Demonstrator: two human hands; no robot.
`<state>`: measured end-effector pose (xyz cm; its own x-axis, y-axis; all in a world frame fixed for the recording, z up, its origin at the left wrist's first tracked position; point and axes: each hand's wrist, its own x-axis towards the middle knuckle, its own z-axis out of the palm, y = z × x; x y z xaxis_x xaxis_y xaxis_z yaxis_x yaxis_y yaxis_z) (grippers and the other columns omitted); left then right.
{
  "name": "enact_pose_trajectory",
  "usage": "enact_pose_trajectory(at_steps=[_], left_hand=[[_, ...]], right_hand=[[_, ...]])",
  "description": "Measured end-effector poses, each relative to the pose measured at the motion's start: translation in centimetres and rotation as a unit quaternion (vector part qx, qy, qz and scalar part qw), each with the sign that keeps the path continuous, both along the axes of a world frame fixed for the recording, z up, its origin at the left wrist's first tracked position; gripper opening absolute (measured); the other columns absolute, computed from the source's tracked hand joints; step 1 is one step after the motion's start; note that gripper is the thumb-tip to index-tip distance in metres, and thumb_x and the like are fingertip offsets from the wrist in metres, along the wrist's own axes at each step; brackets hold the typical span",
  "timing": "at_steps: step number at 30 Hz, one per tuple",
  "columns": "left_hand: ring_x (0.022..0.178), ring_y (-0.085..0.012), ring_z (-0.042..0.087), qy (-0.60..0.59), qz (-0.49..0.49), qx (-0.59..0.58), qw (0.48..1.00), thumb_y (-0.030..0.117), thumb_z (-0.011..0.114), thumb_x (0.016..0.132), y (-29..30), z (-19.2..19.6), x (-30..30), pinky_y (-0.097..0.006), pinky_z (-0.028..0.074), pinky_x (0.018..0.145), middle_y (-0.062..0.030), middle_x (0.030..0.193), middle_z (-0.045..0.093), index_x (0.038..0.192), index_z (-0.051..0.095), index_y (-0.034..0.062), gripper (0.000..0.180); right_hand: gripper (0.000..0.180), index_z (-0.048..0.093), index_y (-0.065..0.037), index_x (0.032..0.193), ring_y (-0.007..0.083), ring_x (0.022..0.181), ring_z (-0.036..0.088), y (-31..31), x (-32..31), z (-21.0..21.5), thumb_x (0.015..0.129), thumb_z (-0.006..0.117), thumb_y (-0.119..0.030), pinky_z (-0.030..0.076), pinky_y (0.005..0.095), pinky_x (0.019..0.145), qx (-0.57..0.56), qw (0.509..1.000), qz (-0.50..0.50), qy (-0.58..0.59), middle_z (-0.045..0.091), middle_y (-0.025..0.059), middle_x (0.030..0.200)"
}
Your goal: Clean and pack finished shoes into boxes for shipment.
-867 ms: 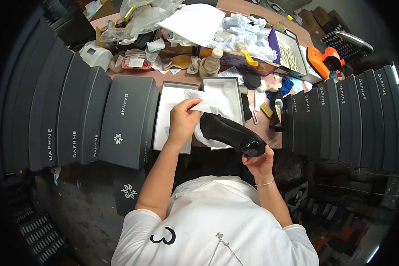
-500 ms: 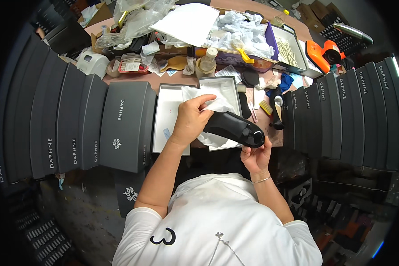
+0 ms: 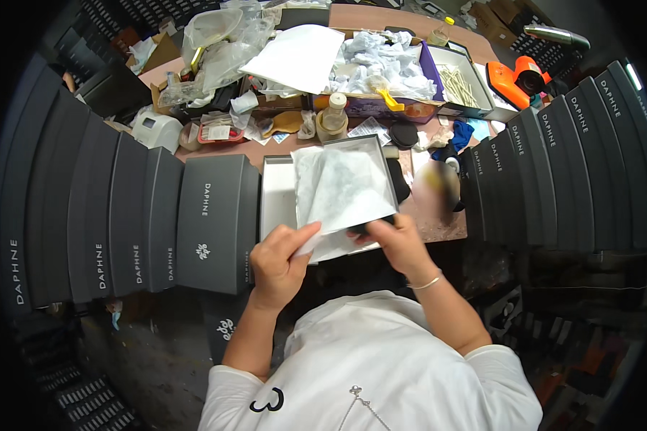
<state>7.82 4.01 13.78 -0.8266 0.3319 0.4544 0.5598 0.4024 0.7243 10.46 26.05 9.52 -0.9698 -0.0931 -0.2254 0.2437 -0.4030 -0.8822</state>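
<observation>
White tissue paper (image 3: pixel 345 205) spreads over an open grey shoebox (image 3: pixel 386 169) with a pale inside. My left hand (image 3: pixel 280 262) pinches the paper's near left edge between thumb and fingers. At the near right edge, my right hand (image 3: pixel 404 248) is closed on a black shoe (image 3: pixel 387 220), of which only a small dark part shows by the thumb. Paper and fingers hide the rest of the shoe. A greyish shade shows through the middle of the paper. Left of the box lies a second shallow tray, the likely lid (image 3: pixel 277 188), white inside.
Dark grey shoeboxes (image 3: pixel 212 223) stand in a row at left, and more shoeboxes (image 3: pixel 525 179) at right. Behind are a bottle (image 3: pixel 332 115), a purple box (image 3: pixel 430 72) of crumpled paper, a yellow brush (image 3: pixel 389 99), an orange tool (image 3: pixel 510 82) and a white device (image 3: pixel 156 131).
The black shoe, fully visible before, is now mostly hidden by the tissue paper. My left hand has come down nearer my body with the paper; my right hand has shifted slightly left.
</observation>
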Motion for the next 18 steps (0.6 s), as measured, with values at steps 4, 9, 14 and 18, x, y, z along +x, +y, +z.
enact_pose_trajectory(at_steps=[4, 9, 14, 18], left_hand=[[0.056, -0.0223, 0.054, 0.050, -0.096, 0.010, 0.994, -0.005, 0.072, 0.063, 1.0, -1.2, 2.2, -0.032, 0.045, 0.050, -0.0052, 0.072, 0.054, 0.106, 0.070, 0.0057, 0.044], [0.096, -0.0205, 0.057, -0.022, -0.035, 0.118, 0.992, 0.019, 0.072, 0.081, -1.7, -2.6, 3.3, -0.035, 0.046, 0.081, -0.0113, 0.108, 0.057, 0.133, 0.049, 0.0040, 0.058], [0.121, -0.0225, 0.048, -0.436, 0.085, 0.488, 0.751, 0.028, 0.061, 0.094, -2.9, -8.6, -2.4, -0.042, 0.038, 0.101, -0.0170, 0.131, 0.049, 0.140, 0.034, -0.0009, 0.061], [0.113, -0.0225, 0.056, -0.392, 0.101, 0.521, 0.752, 0.021, 0.056, 0.096, -3.1, -9.8, -3.2, -0.039, 0.043, 0.099, -0.0124, 0.123, 0.057, 0.129, 0.047, -0.0001, 0.041]], right_hand=[[0.029, 0.061, 0.005, 0.113, 0.0112, 0.094, 0.062, -1.2, 2.0, -1.3, 0.087, 0.063, -0.008, 0.054, 0.0263, 0.077, 0.138, 0.987, -0.014, 0.080, 0.066, 0.0074, 0.105], [0.036, 0.060, 0.004, 0.115, 0.0129, 0.102, 0.058, 0.7, 3.8, -0.3, 0.080, 0.067, -0.001, 0.046, 0.0261, 0.086, 0.159, 0.976, 0.064, 0.134, 0.064, 0.0075, 0.113], [0.042, 0.064, 0.001, 0.114, 0.0240, 0.114, 0.057, 0.9, 5.9, 1.2, 0.075, 0.076, -0.011, 0.038, 0.0347, 0.101, 0.136, 0.971, 0.159, 0.120, 0.064, 0.0101, 0.119], [0.051, 0.060, 0.000, 0.121, 0.0302, 0.122, 0.052, 0.1, 6.6, -0.1, 0.074, 0.076, -0.013, 0.034, 0.0375, 0.105, 0.261, 0.940, 0.102, 0.196, 0.058, 0.0156, 0.127]])
